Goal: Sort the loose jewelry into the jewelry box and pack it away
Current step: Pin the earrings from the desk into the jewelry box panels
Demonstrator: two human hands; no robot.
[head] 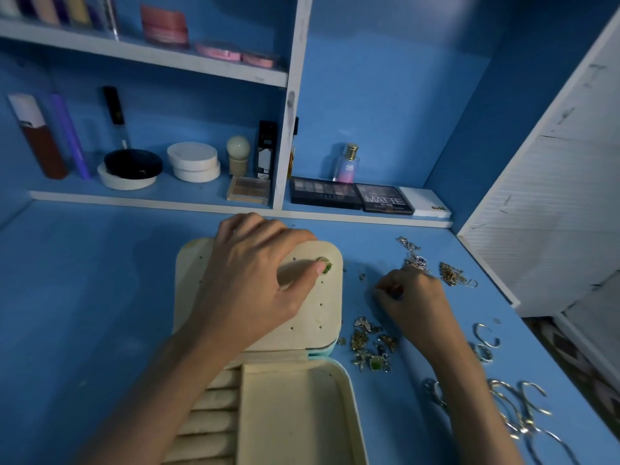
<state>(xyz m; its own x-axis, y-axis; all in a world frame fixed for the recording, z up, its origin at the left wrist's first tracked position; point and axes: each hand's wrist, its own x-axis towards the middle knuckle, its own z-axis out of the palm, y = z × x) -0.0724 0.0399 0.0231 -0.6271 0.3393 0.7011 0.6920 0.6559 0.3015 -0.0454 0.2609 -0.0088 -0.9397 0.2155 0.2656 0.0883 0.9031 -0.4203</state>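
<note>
Jewelry box (288, 414) sitting open at the near edge of the blue desk (100, 297), ring rolls (211, 417) looking unfilled where visible. Bangles (516, 407) lying loose at near right, beside the right forearm. Further out, hoop cuffs (484, 337) and an earring cluster (369, 347) sitting on the desk just right of the box.

Left hand (248, 280) gripping the box's perforated earring panel (302, 317): fingers curling over its far edge, thumb pressing a green stud (324, 265) near the far-right corner. Only piece I'm seeing on the panel; the other holes in view are showing bare.

Right hand (412, 303) curling down onto the desk right of the panel, fingertips bunched. Can't tell if it's actually pinching anything. Silver chains (412, 256) and a gold chain (453, 275) lying just beyond it.

Judging progress: early. One stud going in, nearly everything else lying out on the desk, box not closed or packed away.

Readable text on the back shelf: palettes reading "NUDES" (323, 193) and "MATTE" (384, 199), perfume bottle (349, 164) reading "SB". Other labels too blurred.
</note>
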